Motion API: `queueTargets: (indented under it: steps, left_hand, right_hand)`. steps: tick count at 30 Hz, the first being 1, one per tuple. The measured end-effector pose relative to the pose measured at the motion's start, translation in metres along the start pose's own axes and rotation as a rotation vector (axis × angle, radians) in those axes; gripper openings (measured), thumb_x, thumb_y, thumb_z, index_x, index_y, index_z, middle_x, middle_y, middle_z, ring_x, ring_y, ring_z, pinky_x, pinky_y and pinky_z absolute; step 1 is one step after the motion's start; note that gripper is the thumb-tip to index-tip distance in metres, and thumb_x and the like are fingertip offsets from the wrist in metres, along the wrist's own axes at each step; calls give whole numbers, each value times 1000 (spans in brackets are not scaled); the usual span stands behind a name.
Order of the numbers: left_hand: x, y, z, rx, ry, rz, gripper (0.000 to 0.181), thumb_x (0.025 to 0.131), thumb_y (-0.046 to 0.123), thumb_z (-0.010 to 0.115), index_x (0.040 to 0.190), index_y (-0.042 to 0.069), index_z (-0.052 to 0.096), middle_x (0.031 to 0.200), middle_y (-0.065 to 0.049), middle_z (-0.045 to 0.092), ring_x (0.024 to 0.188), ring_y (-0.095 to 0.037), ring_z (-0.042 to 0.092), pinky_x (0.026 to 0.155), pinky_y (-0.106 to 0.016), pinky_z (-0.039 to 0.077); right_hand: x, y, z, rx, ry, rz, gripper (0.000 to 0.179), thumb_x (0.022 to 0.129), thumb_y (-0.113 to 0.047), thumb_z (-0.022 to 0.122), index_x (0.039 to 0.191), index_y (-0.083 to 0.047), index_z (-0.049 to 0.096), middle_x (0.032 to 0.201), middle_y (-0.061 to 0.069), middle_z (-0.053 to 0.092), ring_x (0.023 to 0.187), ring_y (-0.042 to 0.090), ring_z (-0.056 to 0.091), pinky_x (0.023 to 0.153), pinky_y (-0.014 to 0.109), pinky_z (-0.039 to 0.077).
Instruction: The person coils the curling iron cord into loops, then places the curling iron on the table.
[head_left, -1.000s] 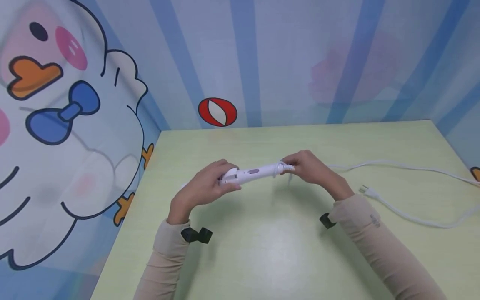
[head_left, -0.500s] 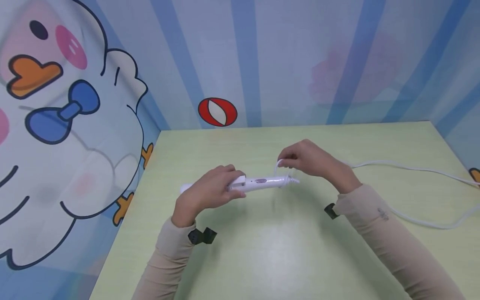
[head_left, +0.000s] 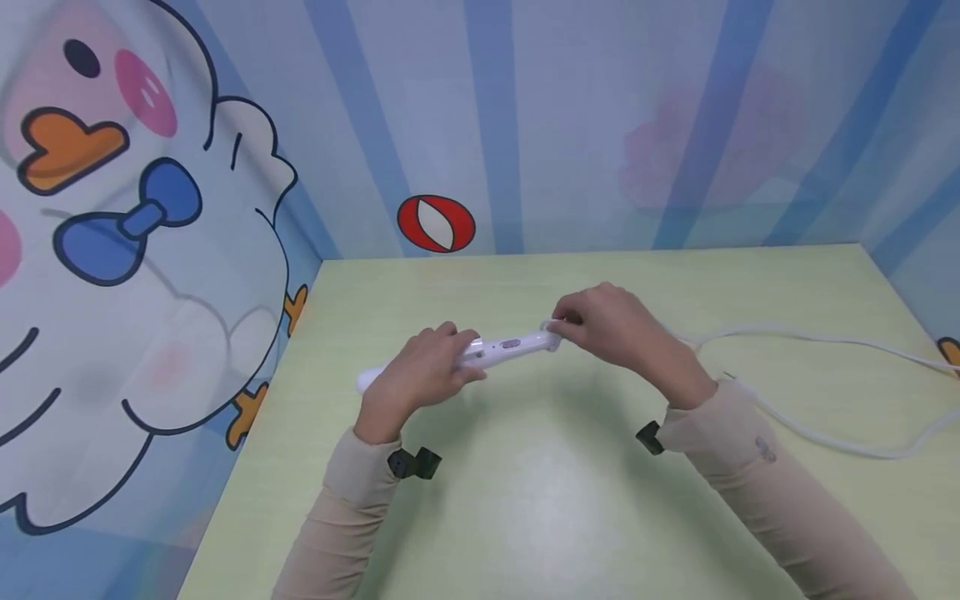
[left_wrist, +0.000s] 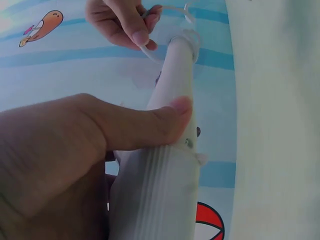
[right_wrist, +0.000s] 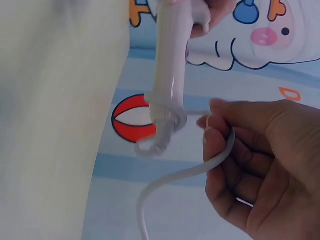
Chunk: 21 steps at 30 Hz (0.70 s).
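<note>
My left hand grips a white hair iron around its middle, thumb along the near side. It is raised over the table, its handle end pointing right and up a little, with a grey oval button on the handle. In the right wrist view the white power cord is looped around the handle's end, beside the coiled strain relief. My right hand pinches the cord between thumb and fingertips, right by that end. The left palm hides part of the iron's body.
The rest of the cord runs over the right side of the pale green table and past the frame edge. Its plug end peeks out beside the right sleeve. A blue cartoon-printed wall stands behind.
My right hand has gone from the handle's end to a strand of cord, lifting it, then bringing it back close. The iron dipped and tilted up again, staying in my left hand.
</note>
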<state>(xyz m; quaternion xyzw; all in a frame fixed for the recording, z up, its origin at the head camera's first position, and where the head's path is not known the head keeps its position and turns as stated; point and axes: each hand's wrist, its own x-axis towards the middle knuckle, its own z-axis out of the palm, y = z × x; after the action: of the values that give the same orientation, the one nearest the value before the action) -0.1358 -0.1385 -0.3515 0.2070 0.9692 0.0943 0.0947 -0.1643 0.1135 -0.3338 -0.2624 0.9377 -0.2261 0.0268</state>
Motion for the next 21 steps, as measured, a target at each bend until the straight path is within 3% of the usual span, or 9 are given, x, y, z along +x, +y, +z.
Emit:
queueTargets:
  steps: [5,9,15,21]
  left_hand:
    - [2,-7,3,-98,21,-60,44,89,36,67,125,15,55,99,-5,60,84,-20,53,74,-35,44]
    - [2,-11,4,-150,63,-59,40,89,36,66,120,14,54,94,-3,61,79,-19,54,71,-34,44]
    - [3,-17,4,-165,133,-41,38,92,40,61,117,14,53,89,-2,59,75,-18,54,65,-32,42]
    - [2,-19,2,-182,162,-42,38,92,42,60,117,15,52,88,-2,58,75,-18,53,64,-32,42]
  right_hand:
    - [-5,-9,6,79,71,36,18,92,-23,63,98,-9,73,67,-1,63,51,13,43,52,28,36]
    - [-9,-15,12,131,131,55,19,93,-23,63,100,-7,71,73,2,67,54,12,48,53,28,39]
    - [-11,-13,23,224,185,69,19,93,-22,62,103,-7,70,90,5,73,74,14,66,65,33,50]
    - [-15,-7,33,277,175,44,20,94,-24,61,106,-10,70,95,3,73,86,17,69,69,35,52]
